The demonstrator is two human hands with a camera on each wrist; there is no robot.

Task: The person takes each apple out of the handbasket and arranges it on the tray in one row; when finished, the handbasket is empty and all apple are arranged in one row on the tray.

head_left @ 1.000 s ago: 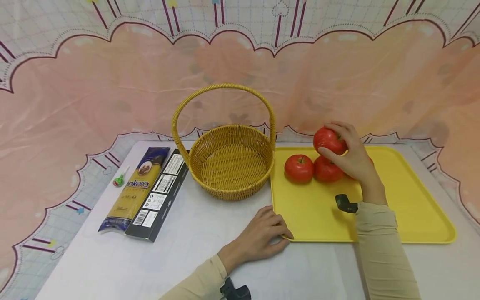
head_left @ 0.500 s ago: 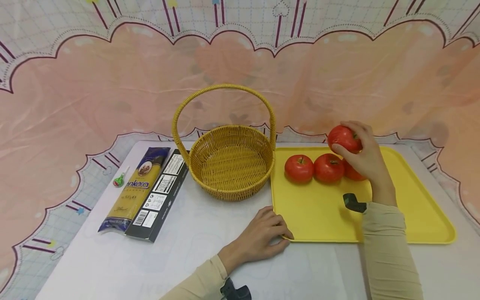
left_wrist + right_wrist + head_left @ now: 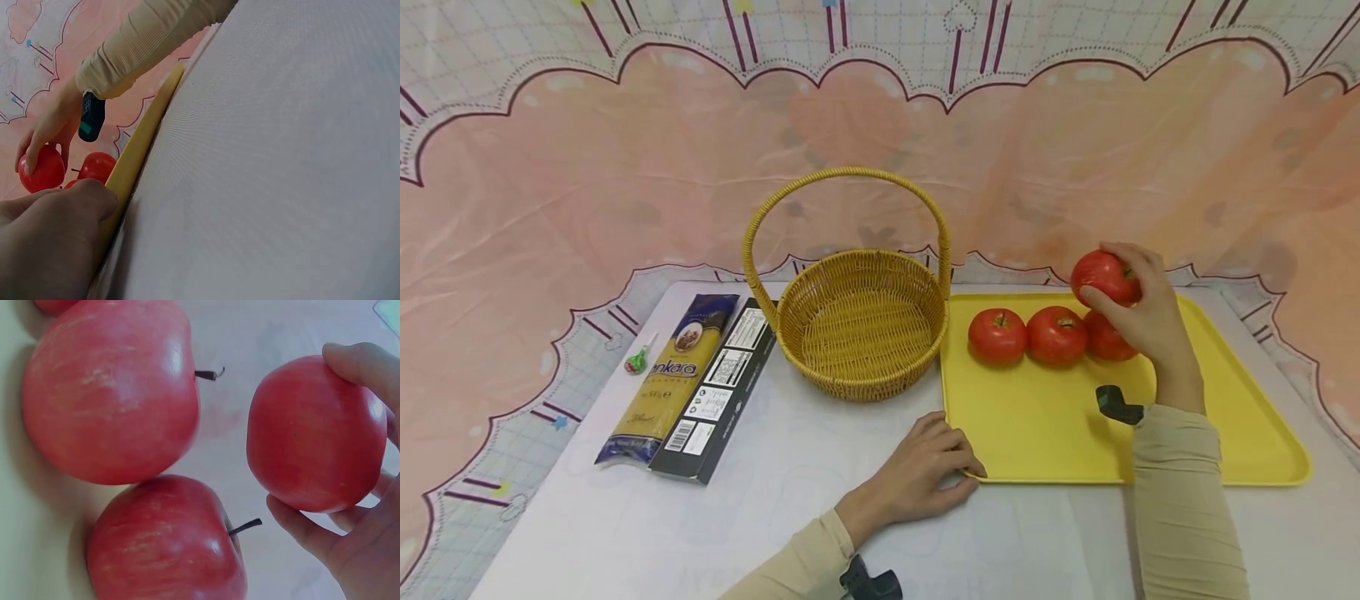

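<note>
In the head view my right hand point(image 3: 1150, 312) grips a red apple point(image 3: 1103, 277) above the back of a yellow tray point(image 3: 1037, 433). Thumb and fingers curl round this apple point(image 3: 315, 434) in the right wrist view. A row of three more apples stands on the tray: a left one point(image 3: 997, 336), a middle one point(image 3: 1057, 336) and a right one point(image 3: 1105, 337), the last partly hidden by my hand. My left hand point(image 3: 925, 471) holds the tray's near left corner, its fingers bent over the rim.
A yellow wicker basket point(image 3: 865, 383) with a tall handle stands left of the tray. Further left lie a black box point(image 3: 718, 400), a pasta packet point(image 3: 673, 375) and a green-and-red lollipop point(image 3: 636, 361). A patterned cloth point(image 3: 880, 167) hangs behind the table.
My right hand has carried the apple to the right, from above the middle apple to above the right one. The left hand and the tray have stayed in place.
</note>
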